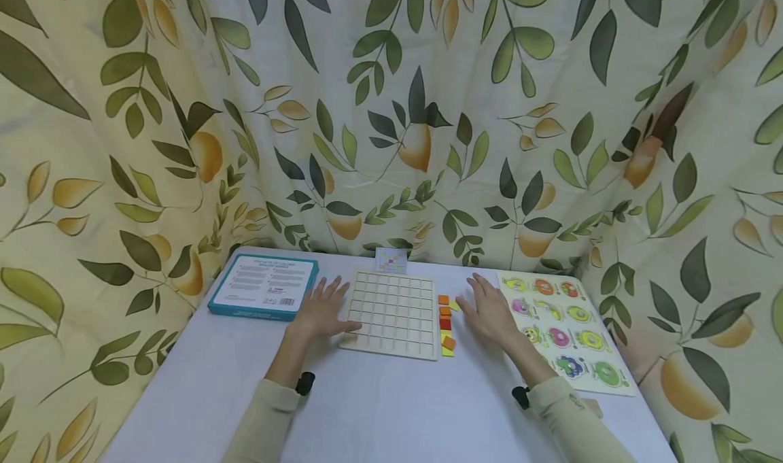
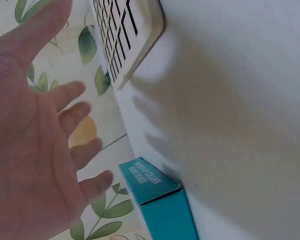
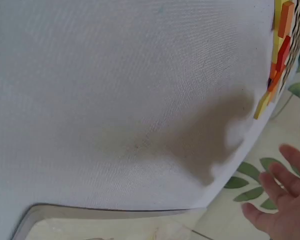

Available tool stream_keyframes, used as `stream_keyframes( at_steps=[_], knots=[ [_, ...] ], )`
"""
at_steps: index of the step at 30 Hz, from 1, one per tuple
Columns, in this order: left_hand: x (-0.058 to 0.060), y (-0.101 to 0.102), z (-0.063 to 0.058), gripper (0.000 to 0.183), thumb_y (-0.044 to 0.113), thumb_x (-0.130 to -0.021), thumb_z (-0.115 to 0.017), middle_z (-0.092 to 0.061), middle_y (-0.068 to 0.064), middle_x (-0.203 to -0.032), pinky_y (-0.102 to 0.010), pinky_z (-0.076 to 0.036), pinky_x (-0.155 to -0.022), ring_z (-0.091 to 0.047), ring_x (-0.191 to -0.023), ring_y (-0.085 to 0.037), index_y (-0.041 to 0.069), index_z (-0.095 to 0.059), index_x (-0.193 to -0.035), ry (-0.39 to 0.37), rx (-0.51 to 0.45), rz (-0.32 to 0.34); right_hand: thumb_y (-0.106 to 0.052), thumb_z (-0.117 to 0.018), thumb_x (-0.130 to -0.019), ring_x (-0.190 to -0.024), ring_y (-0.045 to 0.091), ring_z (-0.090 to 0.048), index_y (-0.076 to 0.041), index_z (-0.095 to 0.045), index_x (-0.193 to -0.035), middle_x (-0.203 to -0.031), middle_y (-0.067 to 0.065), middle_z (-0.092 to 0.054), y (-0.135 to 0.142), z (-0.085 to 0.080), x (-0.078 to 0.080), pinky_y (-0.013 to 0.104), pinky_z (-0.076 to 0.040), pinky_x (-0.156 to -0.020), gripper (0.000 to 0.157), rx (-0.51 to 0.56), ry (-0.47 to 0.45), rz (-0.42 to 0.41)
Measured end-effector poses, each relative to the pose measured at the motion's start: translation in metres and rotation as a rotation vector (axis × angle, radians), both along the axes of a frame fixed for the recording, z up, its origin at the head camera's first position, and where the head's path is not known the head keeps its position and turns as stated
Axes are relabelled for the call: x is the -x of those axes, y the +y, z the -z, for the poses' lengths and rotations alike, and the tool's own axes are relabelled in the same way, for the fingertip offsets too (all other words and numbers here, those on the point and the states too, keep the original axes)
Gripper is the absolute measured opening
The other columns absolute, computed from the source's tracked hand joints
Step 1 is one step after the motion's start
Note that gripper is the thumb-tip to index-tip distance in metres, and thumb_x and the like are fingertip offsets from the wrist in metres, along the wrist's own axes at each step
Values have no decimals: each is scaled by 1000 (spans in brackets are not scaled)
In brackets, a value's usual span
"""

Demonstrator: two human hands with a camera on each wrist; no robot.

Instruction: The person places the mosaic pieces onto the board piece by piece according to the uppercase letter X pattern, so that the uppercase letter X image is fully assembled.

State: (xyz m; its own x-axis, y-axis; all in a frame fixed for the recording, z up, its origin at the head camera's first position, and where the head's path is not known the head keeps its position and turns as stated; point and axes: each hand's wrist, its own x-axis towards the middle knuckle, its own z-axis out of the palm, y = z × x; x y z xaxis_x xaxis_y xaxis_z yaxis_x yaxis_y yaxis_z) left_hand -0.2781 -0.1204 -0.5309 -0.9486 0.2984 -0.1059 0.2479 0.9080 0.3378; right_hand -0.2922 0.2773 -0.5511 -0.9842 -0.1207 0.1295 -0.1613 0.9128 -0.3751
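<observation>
A pale square board with a grid of recesses (image 1: 391, 313) lies in the middle of the table. My left hand (image 1: 321, 311) hovers between it and a teal box (image 1: 263, 286), fingers spread, its thumb overlapping the board's left edge in the head view. The left wrist view shows that palm (image 2: 35, 145) holding nothing, its shadow on the cloth. Along the board's right side sit several small orange, red and yellow tiles (image 1: 445, 324). My right hand (image 1: 491, 315) is just right of these tiles, fingers extended and apart, gripping nothing.
A fruit-picture puzzle board (image 1: 531, 288) lies at the right, partly behind my right arm. At the back stands a small patterned card (image 1: 391, 261). A tan piece (image 1: 593, 407) shows beside my right sleeve. A leaf-patterned curtain (image 1: 391, 177) surrounds the white-covered table (image 1: 379, 408).
</observation>
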Motion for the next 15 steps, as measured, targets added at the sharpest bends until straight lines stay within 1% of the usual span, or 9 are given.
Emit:
stream_keyframes(
  at_steps=[3,5,7,9,11,13,15],
  knots=[
    [0,2,5,108,63,-82,-81,-22,-9,-173,-67,-14,-125,-12,-159,-44,12,-34,-164,-72,9,46,-31,-64,-103,-148,47,-36,2,-56,-145,-158,26,-43,1,0,3,65,-28,-121,54,20,-32,1],
    [0,4,8,113,63,-76,-85,-23,-6,-173,-66,-14,-126,-12,-159,-42,14,-35,-164,-119,13,55,-26,-68,-100,-142,48,-44,3,-62,-138,-150,28,-51,2,0,5,65,-34,-118,48,27,-53,3],
    [0,4,10,114,61,-72,-89,-24,-3,-173,-65,-14,-126,-12,-160,-41,15,-37,-163,-152,4,51,-21,-71,-97,-136,47,-50,2,-64,-135,-142,27,-57,3,1,8,64,-40,-114,45,46,-78,5],
    [0,3,12,112,60,-75,-88,-24,-2,-173,-64,-14,-126,-12,-160,-40,15,-37,-163,-157,-3,54,-19,-72,-95,-128,44,-56,2,-64,-135,-136,25,-61,2,2,10,62,-45,-110,46,60,-101,11],
    [1,2,15,105,57,-81,-84,-24,-5,-173,-64,-16,-126,-13,-159,-41,12,-36,-163,-142,-20,69,-17,-74,-93,-120,41,-60,1,-65,-135,-131,23,-63,0,3,13,59,-50,-104,47,78,-124,16],
    [1,0,17,99,55,-87,-80,-24,-7,-173,-64,-17,-126,-13,-159,-41,9,-36,-163,-129,-46,86,-16,-75,-91,-111,37,-62,2,-66,-133,-125,21,-65,-2,3,16,56,-54,-98,47,87,-142,21],
    [1,-2,19,97,52,-88,-79,-24,-10,-172,-65,-18,-125,-13,-159,-43,6,-36,-162,-127,-81,99,-15,-76,-90,-105,34,-63,2,-67,-132,-121,19,-66,-6,4,18,54,-55,-93,46,89,-158,21]
  ],
)
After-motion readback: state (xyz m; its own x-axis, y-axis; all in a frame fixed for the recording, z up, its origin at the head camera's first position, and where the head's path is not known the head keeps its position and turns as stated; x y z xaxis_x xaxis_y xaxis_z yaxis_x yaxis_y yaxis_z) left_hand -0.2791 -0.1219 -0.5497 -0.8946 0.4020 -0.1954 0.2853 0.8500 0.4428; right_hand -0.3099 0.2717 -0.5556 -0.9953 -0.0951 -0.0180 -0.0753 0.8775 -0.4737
